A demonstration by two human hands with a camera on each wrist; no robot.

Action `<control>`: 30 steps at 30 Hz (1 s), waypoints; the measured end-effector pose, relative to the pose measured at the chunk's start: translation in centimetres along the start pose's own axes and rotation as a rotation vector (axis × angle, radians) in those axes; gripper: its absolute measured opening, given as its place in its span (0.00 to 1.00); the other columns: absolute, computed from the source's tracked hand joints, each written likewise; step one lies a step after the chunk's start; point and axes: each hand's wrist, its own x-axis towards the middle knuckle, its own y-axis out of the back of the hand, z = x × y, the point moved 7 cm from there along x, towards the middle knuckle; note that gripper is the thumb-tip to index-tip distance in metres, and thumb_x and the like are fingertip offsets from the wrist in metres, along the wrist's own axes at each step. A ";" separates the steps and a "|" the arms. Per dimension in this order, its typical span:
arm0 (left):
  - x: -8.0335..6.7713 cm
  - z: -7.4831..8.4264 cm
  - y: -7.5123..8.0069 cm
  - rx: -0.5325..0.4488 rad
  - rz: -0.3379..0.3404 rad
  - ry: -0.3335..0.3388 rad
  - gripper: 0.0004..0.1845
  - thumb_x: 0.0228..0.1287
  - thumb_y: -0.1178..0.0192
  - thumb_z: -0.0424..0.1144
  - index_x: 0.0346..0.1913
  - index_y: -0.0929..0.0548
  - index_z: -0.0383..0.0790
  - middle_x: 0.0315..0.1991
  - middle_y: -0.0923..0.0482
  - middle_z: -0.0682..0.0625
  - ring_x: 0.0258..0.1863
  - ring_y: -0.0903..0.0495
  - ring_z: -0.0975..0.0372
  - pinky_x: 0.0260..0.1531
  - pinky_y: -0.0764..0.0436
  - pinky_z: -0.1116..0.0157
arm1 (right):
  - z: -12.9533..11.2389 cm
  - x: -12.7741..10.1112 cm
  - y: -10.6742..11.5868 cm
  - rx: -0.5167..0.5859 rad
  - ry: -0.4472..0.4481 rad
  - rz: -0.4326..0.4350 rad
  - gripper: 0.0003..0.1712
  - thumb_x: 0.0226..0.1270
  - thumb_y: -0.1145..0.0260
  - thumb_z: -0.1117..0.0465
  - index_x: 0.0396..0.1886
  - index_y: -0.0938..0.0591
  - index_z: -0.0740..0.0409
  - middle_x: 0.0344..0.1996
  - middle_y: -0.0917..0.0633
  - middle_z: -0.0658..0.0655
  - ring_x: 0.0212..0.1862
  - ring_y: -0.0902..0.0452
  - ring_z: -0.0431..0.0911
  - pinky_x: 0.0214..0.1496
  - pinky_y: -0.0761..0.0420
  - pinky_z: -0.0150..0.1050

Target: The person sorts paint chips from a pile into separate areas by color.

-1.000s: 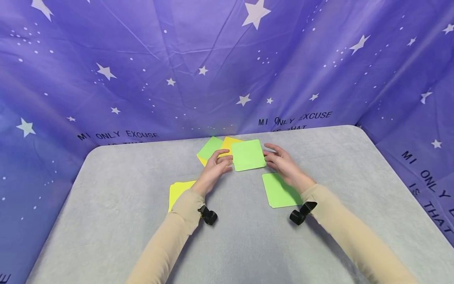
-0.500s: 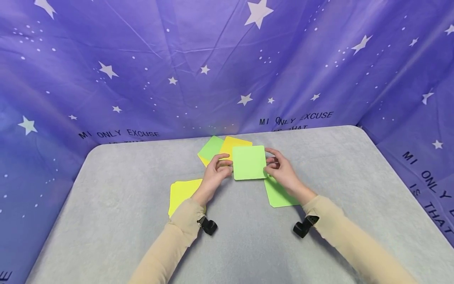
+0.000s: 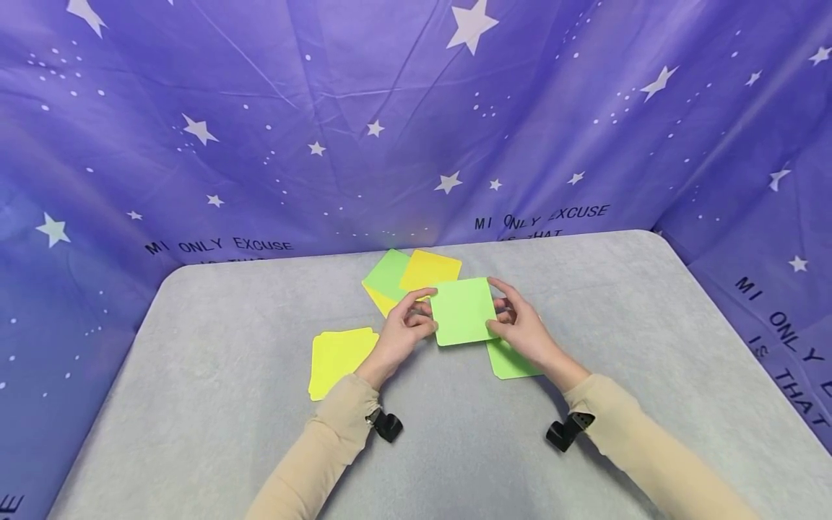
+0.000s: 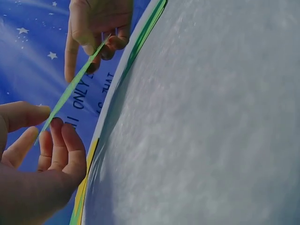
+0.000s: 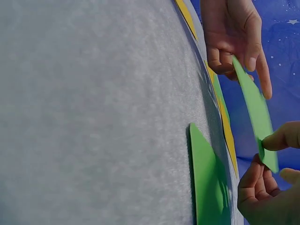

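Note:
A square green card (image 3: 464,312) is held up over the table, its face tilted toward the head camera. My left hand (image 3: 407,334) pinches its left edge between thumb and fingers. At the opposite edge my right hand (image 3: 525,328) grips the card, thumb in front and fingers behind. Both wrist views catch the card (image 4: 70,93) nearly edge-on between the two hands. Below the right hand, partly covered, lies a stack of green cards (image 3: 515,361). A stack of yellow cards (image 3: 339,357) lies left of the left forearm.
Behind the hands, a loose overlapping group holds a green card (image 3: 388,271), an orange-yellow card (image 3: 432,269) and a yellow card (image 3: 380,300). The grey table (image 3: 214,404) ends at a purple-blue starry curtain (image 3: 312,87). Black wrist cameras (image 3: 388,426) sit on both sleeves.
Both hands have drawn the green card nearer and slightly right, uncovering the orange-yellow card. The left hand's fingers, earlier beside the edge, now hold it. The yellow stack shows more fully.

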 end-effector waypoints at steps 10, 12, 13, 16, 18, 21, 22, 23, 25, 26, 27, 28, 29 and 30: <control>-0.4 -0.6 -1.1 0.010 -0.018 0.051 0.30 0.57 0.43 0.19 0.65 0.28 0.36 0.46 0.31 0.43 0.34 0.23 0.66 0.39 0.24 0.69 | 0.3 -1.4 0.6 -0.021 0.005 -0.013 0.39 0.58 0.38 0.77 0.71 0.36 0.62 0.48 0.29 0.66 0.34 0.30 0.44 0.33 0.29 0.30; -0.4 -0.7 -1.4 0.010 -0.028 0.051 0.30 0.57 0.44 0.19 0.65 0.29 0.35 0.46 0.30 0.41 0.34 0.23 0.65 0.40 0.24 0.69 | 0.5 -1.6 0.8 -0.017 0.001 -0.015 0.39 0.58 0.38 0.76 0.71 0.36 0.63 0.48 0.30 0.66 0.33 0.30 0.43 0.33 0.28 0.30; -0.3 -0.7 -1.6 0.009 -0.034 0.050 0.30 0.57 0.44 0.19 0.65 0.29 0.35 0.46 0.30 0.41 0.34 0.23 0.65 0.39 0.24 0.69 | 0.5 -1.8 0.9 -0.015 -0.003 -0.015 0.39 0.58 0.38 0.76 0.71 0.36 0.63 0.48 0.30 0.66 0.33 0.30 0.42 0.33 0.28 0.30; -0.2 -0.8 -2.1 0.013 -0.051 0.050 0.30 0.58 0.44 0.19 0.66 0.29 0.34 0.47 0.29 0.40 0.35 0.22 0.64 0.40 0.24 0.69 | 0.8 -2.1 1.2 0.001 -0.013 -0.015 0.38 0.58 0.38 0.76 0.71 0.36 0.64 0.48 0.30 0.66 0.33 0.29 0.41 0.31 0.28 0.29; -0.2 -0.9 -2.4 0.019 -0.060 0.051 0.30 0.58 0.44 0.19 0.66 0.30 0.35 0.48 0.28 0.40 0.36 0.22 0.63 0.40 0.23 0.68 | 0.9 -2.4 1.5 0.013 -0.022 -0.014 0.38 0.59 0.39 0.76 0.71 0.36 0.64 0.47 0.30 0.66 0.32 0.29 0.40 0.32 0.28 0.29; -0.2 -0.9 -2.8 0.030 -0.066 0.051 0.30 0.59 0.44 0.20 0.67 0.30 0.36 0.48 0.26 0.41 0.37 0.21 0.62 0.40 0.23 0.68 | 0.9 -2.7 1.8 0.024 -0.018 -0.020 0.37 0.61 0.39 0.76 0.71 0.37 0.65 0.47 0.29 0.67 0.32 0.28 0.39 0.33 0.26 0.30; -0.2 -1.0 -3.0 0.034 -0.067 0.048 0.30 0.59 0.44 0.20 0.67 0.30 0.36 0.48 0.25 0.40 0.37 0.21 0.62 0.40 0.23 0.68 | 0.9 -2.8 1.8 0.026 -0.016 -0.022 0.37 0.61 0.39 0.75 0.71 0.37 0.65 0.47 0.28 0.67 0.32 0.28 0.39 0.34 0.26 0.30; -0.2 -1.0 -3.2 0.036 -0.069 0.043 0.30 0.60 0.45 0.20 0.67 0.31 0.36 0.48 0.24 0.39 0.37 0.21 0.63 0.40 0.23 0.68 | 1.0 -3.0 1.9 0.028 -0.016 -0.023 0.37 0.61 0.39 0.75 0.71 0.37 0.65 0.47 0.28 0.67 0.32 0.27 0.39 0.34 0.26 0.30; -0.2 -1.1 -3.5 0.034 -0.075 0.040 0.30 0.60 0.45 0.20 0.67 0.32 0.35 0.47 0.23 0.37 0.36 0.20 0.63 0.39 0.22 0.68 | 1.1 -3.2 2.1 0.028 -0.019 -0.024 0.37 0.62 0.39 0.75 0.71 0.37 0.65 0.47 0.28 0.68 0.32 0.27 0.39 0.35 0.26 0.30; -0.2 -1.2 -3.8 0.034 -0.079 0.039 0.31 0.60 0.46 0.20 0.68 0.32 0.34 0.47 0.22 0.36 0.35 0.21 0.64 0.39 0.22 0.68 | 1.2 -3.3 2.3 0.029 -0.025 -0.023 0.37 0.62 0.39 0.75 0.71 0.37 0.65 0.47 0.28 0.68 0.32 0.27 0.38 0.35 0.26 0.30; -0.3 -1.3 -4.0 0.029 -0.084 0.039 0.31 0.60 0.46 0.20 0.68 0.32 0.34 0.47 0.22 0.35 0.34 0.21 0.64 0.38 0.22 0.68 | 1.3 -3.4 2.4 0.030 -0.027 -0.022 0.37 0.62 0.39 0.75 0.71 0.37 0.65 0.47 0.28 0.68 0.31 0.27 0.38 0.35 0.26 0.30; -0.3 -1.4 -4.2 0.025 -0.089 0.043 0.31 0.60 0.46 0.19 0.68 0.33 0.34 0.46 0.22 0.35 0.33 0.21 0.64 0.37 0.22 0.68 | 1.3 -3.6 2.5 0.024 -0.029 -0.020 0.37 0.62 0.39 0.74 0.72 0.37 0.64 0.47 0.28 0.67 0.31 0.27 0.38 0.35 0.26 0.30; -0.3 -1.4 -4.4 0.023 -0.093 0.045 0.31 0.60 0.47 0.19 0.68 0.33 0.34 0.46 0.22 0.34 0.33 0.21 0.63 0.37 0.21 0.67 | 1.4 -3.7 2.6 0.021 -0.028 -0.019 0.37 0.63 0.39 0.74 0.71 0.37 0.64 0.47 0.29 0.67 0.31 0.28 0.38 0.35 0.26 0.30; -0.4 -1.5 -4.7 0.022 -0.097 0.046 0.31 0.60 0.47 0.19 0.68 0.33 0.33 0.45 0.22 0.34 0.33 0.20 0.63 0.37 0.20 0.66 | 1.4 -3.8 2.8 0.015 -0.024 -0.019 0.37 0.63 0.38 0.74 0.71 0.37 0.64 0.47 0.29 0.67 0.31 0.28 0.38 0.34 0.27 0.30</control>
